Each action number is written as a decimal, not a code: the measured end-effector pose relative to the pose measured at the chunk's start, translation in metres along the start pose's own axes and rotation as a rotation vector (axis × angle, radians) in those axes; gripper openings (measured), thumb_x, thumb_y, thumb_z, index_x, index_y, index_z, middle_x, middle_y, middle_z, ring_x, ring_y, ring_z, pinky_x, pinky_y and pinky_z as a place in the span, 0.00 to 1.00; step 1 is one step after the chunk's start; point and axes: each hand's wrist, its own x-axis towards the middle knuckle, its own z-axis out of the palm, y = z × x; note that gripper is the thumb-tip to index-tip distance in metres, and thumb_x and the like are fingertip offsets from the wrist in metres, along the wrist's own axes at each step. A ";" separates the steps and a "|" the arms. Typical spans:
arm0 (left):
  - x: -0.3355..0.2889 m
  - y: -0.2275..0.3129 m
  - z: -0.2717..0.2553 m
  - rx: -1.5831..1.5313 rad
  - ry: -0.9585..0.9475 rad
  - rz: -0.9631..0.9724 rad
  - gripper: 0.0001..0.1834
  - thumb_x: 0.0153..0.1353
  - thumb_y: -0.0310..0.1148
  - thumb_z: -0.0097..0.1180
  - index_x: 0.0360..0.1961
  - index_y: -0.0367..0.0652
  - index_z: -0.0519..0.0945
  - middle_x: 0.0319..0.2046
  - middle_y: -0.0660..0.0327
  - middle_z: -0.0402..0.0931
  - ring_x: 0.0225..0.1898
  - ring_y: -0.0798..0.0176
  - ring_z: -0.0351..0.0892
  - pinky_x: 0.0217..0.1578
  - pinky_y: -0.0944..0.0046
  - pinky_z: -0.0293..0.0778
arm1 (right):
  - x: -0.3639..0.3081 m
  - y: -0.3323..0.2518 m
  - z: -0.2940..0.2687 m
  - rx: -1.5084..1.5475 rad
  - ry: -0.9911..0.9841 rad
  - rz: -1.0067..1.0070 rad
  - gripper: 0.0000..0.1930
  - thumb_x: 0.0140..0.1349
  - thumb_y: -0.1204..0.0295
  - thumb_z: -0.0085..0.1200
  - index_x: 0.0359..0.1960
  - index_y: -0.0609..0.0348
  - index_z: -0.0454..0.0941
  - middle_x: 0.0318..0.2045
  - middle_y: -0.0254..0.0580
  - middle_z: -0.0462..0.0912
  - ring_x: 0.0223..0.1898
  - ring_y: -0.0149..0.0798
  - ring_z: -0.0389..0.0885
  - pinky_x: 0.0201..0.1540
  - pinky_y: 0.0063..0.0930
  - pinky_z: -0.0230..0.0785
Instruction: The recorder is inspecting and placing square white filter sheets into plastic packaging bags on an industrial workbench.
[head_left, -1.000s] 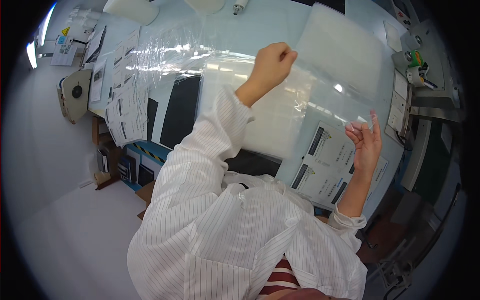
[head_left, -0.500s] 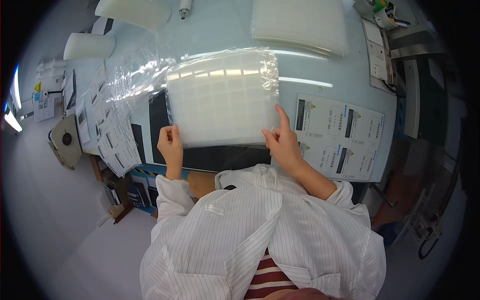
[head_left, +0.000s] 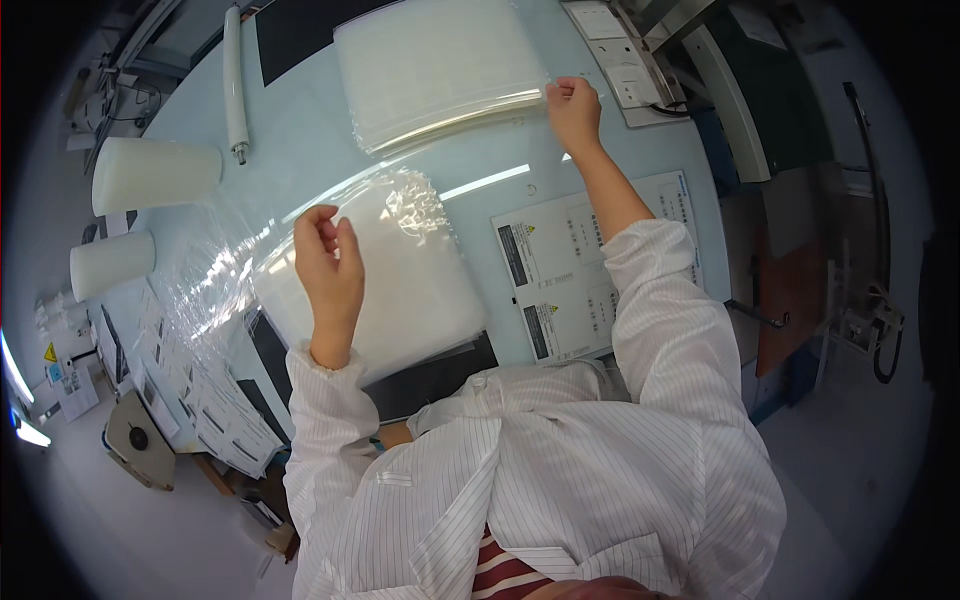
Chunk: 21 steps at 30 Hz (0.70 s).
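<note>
A flat stack of translucent sheets in a crinkled clear plastic bag (head_left: 420,270) lies in front of me, partly over a black mat. Above its left part is my left hand (head_left: 330,265), fingers loosely curled, thumb apart, nothing visible in its grasp. Farther off, a larger stack of translucent plastic sheets (head_left: 430,65) lies on the table. My right arm reaches out to its near right corner, where my right hand (head_left: 575,110) has thumb and fingers pinched on the edge of a sheet. How many sheets are in the pinch is hidden.
Loose clear film (head_left: 205,270) lies left of the bag, near two whitish rolls (head_left: 155,175). A white roller (head_left: 234,90) lies beyond. Printed label sheets (head_left: 560,270) lie at right and more printed papers (head_left: 225,415) at left. A metal device (head_left: 620,60) stands at the far right.
Both hands have let go of the bagged stack, which now lies turned on the table. My right hand has reached out to the far stack's corner. The view has swung to the right.
</note>
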 end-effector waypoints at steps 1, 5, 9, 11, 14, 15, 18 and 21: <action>0.012 0.012 0.018 -0.023 -0.049 0.071 0.09 0.59 0.23 0.54 0.41 0.38 0.74 0.29 0.63 0.66 0.29 0.70 0.65 0.30 0.70 0.66 | 0.007 0.002 0.002 -0.024 -0.071 0.044 0.14 0.55 0.66 0.60 0.38 0.66 0.78 0.31 0.43 0.82 0.31 0.38 0.81 0.38 0.29 0.73; 0.049 0.036 0.076 -0.046 -0.216 0.288 0.11 0.56 0.21 0.54 0.41 0.38 0.75 0.32 0.57 0.71 0.32 0.61 0.72 0.34 0.63 0.70 | 0.009 -0.019 -0.004 0.025 -0.100 0.122 0.13 0.52 0.67 0.61 0.34 0.64 0.80 0.28 0.42 0.83 0.31 0.35 0.80 0.37 0.27 0.72; 0.084 0.025 0.145 0.079 -0.309 0.507 0.14 0.54 0.23 0.57 0.43 0.37 0.76 0.39 0.53 0.74 0.43 0.51 0.73 0.44 0.57 0.70 | 0.002 -0.022 -0.012 0.088 -0.215 0.172 0.11 0.52 0.69 0.60 0.31 0.65 0.80 0.27 0.45 0.83 0.31 0.39 0.81 0.37 0.31 0.72; 0.096 0.026 0.171 0.137 -0.305 0.626 0.16 0.53 0.26 0.59 0.45 0.36 0.76 0.40 0.53 0.74 0.44 0.51 0.73 0.46 0.57 0.70 | -0.005 -0.012 -0.009 0.249 -0.327 0.317 0.10 0.52 0.70 0.60 0.30 0.65 0.80 0.25 0.40 0.82 0.28 0.33 0.79 0.34 0.26 0.71; 0.095 0.019 0.194 0.302 -0.283 0.763 0.21 0.53 0.32 0.62 0.47 0.35 0.76 0.45 0.53 0.74 0.49 0.51 0.72 0.49 0.57 0.70 | -0.023 -0.012 -0.005 0.318 -0.347 0.390 0.07 0.57 0.74 0.56 0.32 0.66 0.79 0.25 0.34 0.79 0.27 0.28 0.75 0.30 0.19 0.67; 0.093 0.014 0.198 0.411 -0.248 0.792 0.23 0.53 0.35 0.64 0.49 0.35 0.75 0.49 0.52 0.74 0.53 0.51 0.72 0.51 0.57 0.70 | -0.026 -0.012 -0.003 0.322 -0.346 0.403 0.07 0.57 0.74 0.56 0.32 0.66 0.79 0.25 0.34 0.79 0.27 0.28 0.75 0.30 0.19 0.67; 0.092 0.004 0.202 0.546 -0.302 0.889 0.25 0.52 0.38 0.64 0.48 0.35 0.75 0.48 0.53 0.74 0.53 0.52 0.73 0.51 0.59 0.72 | -0.033 -0.014 -0.005 0.505 -0.331 0.535 0.06 0.59 0.74 0.55 0.32 0.65 0.79 0.27 0.33 0.78 0.29 0.27 0.75 0.32 0.20 0.67; 0.101 0.002 0.200 0.582 -0.293 1.010 0.22 0.53 0.40 0.62 0.44 0.35 0.76 0.42 0.56 0.74 0.46 0.57 0.74 0.46 0.62 0.73 | -0.040 -0.013 -0.005 0.767 -0.344 0.649 0.06 0.61 0.75 0.54 0.37 0.65 0.77 0.31 0.35 0.78 0.31 0.28 0.76 0.35 0.21 0.70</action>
